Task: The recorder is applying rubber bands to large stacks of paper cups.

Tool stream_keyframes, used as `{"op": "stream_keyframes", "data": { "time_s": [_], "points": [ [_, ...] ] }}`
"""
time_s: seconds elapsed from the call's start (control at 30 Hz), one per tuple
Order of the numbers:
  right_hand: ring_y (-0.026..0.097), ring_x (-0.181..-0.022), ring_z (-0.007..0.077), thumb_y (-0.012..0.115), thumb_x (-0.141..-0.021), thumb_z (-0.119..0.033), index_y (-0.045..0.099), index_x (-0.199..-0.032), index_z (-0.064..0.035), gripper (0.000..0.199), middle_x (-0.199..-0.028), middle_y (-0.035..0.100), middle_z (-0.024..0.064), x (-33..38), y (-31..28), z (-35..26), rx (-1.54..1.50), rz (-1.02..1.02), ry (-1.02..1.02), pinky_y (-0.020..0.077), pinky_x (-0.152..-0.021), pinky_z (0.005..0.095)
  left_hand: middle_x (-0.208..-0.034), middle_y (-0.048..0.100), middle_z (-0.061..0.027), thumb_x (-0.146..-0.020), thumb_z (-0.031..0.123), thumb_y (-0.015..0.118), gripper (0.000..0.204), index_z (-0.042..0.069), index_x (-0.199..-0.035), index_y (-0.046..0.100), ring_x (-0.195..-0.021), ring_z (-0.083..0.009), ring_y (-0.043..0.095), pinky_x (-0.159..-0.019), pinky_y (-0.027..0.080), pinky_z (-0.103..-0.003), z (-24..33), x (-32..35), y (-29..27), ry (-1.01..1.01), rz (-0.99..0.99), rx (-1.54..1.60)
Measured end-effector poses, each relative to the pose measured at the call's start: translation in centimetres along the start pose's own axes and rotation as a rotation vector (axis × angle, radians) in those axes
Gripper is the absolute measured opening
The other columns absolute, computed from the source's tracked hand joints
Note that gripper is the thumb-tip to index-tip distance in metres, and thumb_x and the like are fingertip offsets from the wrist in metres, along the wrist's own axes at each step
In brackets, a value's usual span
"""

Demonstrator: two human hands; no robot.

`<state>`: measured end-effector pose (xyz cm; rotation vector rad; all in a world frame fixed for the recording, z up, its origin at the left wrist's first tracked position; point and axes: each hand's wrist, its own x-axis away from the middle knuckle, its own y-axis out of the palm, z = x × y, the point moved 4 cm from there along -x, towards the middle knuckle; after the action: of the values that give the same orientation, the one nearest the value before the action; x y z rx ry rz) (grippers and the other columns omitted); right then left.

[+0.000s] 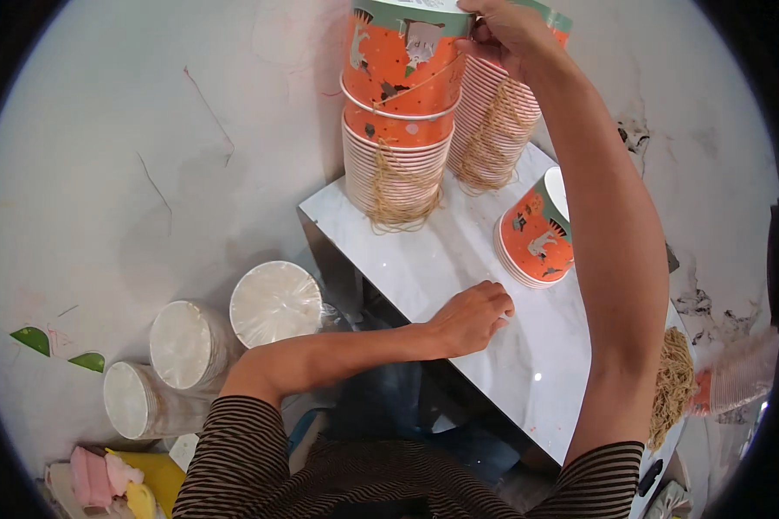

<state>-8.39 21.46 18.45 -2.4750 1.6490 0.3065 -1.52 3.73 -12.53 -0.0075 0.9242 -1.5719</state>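
My right hand (pixel 504 36) reaches up and grips the edge of an orange and green paper bucket (pixel 407 60), which stands upside down on a tall nested stack (pixel 394 177). Its fingers are closed at the bucket's base. Tan strings (pixel 402 195) hang down the sides of that stack. My left hand (pixel 473 318) is over the white marbled table (pixel 398 259) near its front edge, fingers curled in with nothing visible in them. To its upper right, a short stack of orange buckets (pixel 535 238) lies tilted, partly hidden behind my right forearm.
A second tall stack (pixel 493 121) with strings stands behind the first. A heap of tan strings (pixel 672 385) is at the table's right end. Left of the table are several plastic-wrapped stacks of white-bottomed buckets (pixel 275 303). A black pen-like object (pixel 651 477) lies near the lower right.
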Motion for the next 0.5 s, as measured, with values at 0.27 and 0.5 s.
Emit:
{"op": "stream_keyframes", "data": {
  "time_s": [0.27, 0.5],
  "points": [
    [0.055, -0.070, 0.0098, 0.073, -0.099, -0.026, 0.068, -0.088, -0.0027, 0.026, -0.078, 0.055, -0.0003, -4.4, -2.1, 4.0, 0.271, -0.098, -0.038, 0.0571, -0.064, 0.0242, -0.105, 0.063, -0.0110, -0.088, 0.006, 0.074, 0.014, 0.005, -0.097, 0.063, -0.104, -0.0326, 0.060, -0.095, 0.051, -0.044, 0.6, -0.4, 0.4, 0.047, -0.073, -0.050],
    [0.041, -0.061, 0.0080, 0.079, -0.092, -0.035, 0.060, -0.077, -0.0102, 0.034, -0.070, 0.042, -0.0033, -3.8, -1.7, 6.2, 0.226, -0.149, -0.063, 0.0429, -0.054, 0.0281, -0.105, 0.063, -0.0111, -0.088, 0.006, 0.074, 0.013, 0.006, -0.096, 0.064, -0.104, -0.0327, 0.060, -0.095, 0.051, -0.044, 1.1, -0.1, 0.2, 0.126, -0.093, -0.115]
  ]
}}
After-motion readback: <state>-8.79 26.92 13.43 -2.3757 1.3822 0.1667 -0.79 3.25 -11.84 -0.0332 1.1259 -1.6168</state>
